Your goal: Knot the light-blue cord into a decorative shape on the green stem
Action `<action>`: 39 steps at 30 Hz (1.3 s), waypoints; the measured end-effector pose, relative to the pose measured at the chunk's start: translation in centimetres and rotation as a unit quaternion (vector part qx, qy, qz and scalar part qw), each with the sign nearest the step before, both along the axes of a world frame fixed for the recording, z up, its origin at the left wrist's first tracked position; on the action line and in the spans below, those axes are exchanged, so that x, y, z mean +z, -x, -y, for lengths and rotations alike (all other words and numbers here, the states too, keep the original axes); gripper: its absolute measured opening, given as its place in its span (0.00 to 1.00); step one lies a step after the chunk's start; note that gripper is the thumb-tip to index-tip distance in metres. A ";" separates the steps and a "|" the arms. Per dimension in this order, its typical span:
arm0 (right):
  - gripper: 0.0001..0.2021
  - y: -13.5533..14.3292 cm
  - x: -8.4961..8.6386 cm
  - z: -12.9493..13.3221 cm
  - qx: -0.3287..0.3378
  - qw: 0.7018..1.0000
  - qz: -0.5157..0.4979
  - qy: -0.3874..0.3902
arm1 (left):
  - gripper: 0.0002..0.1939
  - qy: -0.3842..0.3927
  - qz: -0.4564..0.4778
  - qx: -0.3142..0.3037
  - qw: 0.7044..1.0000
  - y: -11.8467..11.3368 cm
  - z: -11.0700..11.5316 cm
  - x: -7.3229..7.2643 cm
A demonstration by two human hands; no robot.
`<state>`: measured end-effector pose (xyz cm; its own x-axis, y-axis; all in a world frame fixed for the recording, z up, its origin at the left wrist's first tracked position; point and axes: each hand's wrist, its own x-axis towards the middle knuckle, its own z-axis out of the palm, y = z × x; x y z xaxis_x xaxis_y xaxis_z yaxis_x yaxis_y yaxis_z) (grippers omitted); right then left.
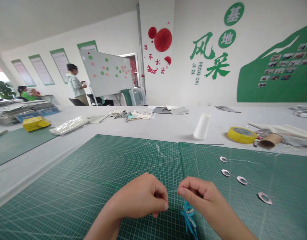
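Note:
My left hand [145, 196] is closed in a pinch above the cutting mat [133, 153]. Opposite it, my right hand [201, 193] pinches too, thumb against forefinger. A faint pale thread [172, 191] seems to run between the two sets of fingertips. Just below my right fingers is a bright blue ornament [189, 213] of looped strands with small shiny beads; whether it hangs or rests on the mat I cannot tell. A thin green cord [175, 209] reaches it from the left, passing behind my left hand.
Several pale oval rings [242, 180] with thread tails lie on the mat at right. Beyond are a white thread cone [202, 126], yellow tape [241, 134], a cardboard tube [270, 140] and folded fabric [143, 113]. A yellow box [36, 123] sits left. A person [75, 85] stands by the whiteboard.

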<state>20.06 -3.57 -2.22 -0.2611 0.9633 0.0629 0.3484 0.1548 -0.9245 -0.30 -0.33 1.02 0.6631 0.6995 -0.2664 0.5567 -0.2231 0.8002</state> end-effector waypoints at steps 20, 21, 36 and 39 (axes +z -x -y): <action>0.15 0.9 -0.7 1.2 -0.085 0.988 0.081 -0.102 | 0.08 -0.171 -0.048 0.043 0.983 -1.6 0.7 0.3; 0.15 1.0 -0.7 1.2 -0.086 0.986 0.085 -0.116 | 0.08 -0.173 -0.045 0.044 0.983 -1.6 0.7 0.3; 0.10 1.4 -1.1 2.0 -0.069 0.954 0.101 -0.275 | 0.10 -0.129 0.011 0.165 0.978 -1.7 -0.3 -0.7; 0.10 1.5 -1.2 1.9 -0.056 0.951 0.103 -0.288 | 0.09 -0.104 0.052 0.183 0.976 -1.5 -0.7 -0.7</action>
